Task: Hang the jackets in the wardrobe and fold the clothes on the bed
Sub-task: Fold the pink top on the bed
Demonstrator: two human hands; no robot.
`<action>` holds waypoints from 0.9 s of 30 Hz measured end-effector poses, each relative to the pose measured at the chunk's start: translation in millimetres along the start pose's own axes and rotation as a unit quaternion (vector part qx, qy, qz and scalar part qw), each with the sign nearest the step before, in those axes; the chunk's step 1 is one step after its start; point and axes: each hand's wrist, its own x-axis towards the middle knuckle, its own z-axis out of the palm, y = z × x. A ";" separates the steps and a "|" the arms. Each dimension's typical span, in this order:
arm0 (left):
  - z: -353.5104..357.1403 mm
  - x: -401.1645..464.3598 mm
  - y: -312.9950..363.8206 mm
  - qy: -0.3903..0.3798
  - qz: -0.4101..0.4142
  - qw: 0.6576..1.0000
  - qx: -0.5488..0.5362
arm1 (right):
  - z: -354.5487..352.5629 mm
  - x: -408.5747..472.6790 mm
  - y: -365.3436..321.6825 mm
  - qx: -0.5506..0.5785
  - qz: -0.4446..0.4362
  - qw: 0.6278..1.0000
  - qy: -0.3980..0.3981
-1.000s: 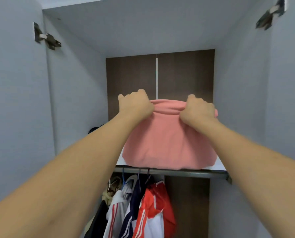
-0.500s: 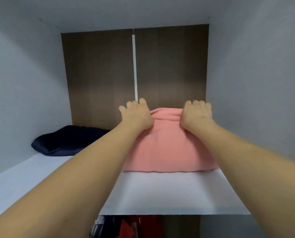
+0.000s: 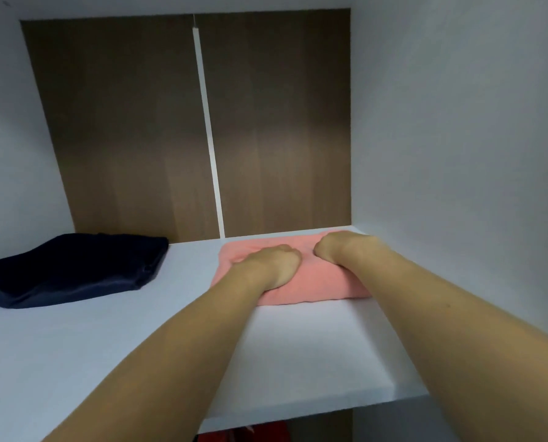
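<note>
Pushing back to 1 o'clock, your left hand (image 3: 274, 266) and right hand (image 3: 336, 248), fingers curled onto it, slid the pink cloth (image 3: 311, 282) deeper onto the shelf (image 3: 138, 330); it looks stowed.

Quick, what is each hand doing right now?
Left hand: fingers curled, resting on the pink folded cloth.
Right hand: fingers curled, resting on the same cloth.

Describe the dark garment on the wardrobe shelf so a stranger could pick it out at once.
Start at the white shelf in front of the brown back panel. At its far left lies a navy folded garment, apart from the pink folded garment under both hands on the right. It is the only dark, untouched bundle.
</note>
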 end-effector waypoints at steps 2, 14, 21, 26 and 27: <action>5.2 15.8 9.5 -0.019 0.001 1.000 -0.012 | -2.4 17.4 6.0 -0.003 -0.001 1.000 0.004; 31.7 126.7 43.3 -0.032 -0.013 0.999 -0.029 | -8.6 136.1 40.1 -0.034 0.014 0.999 0.005; 39.5 176.4 52.7 -0.025 -0.024 0.999 0.017 | -7.2 186.2 44.4 -0.018 0.009 1.000 0.019; 43.3 189.8 52.5 -0.020 -0.023 0.999 0.031 | -5.7 190.1 47.2 0.033 0.005 0.999 0.025; 43.1 190.8 52.4 -0.018 -0.023 0.999 0.032 | -6.4 188.9 48.7 0.060 0.000 0.998 0.022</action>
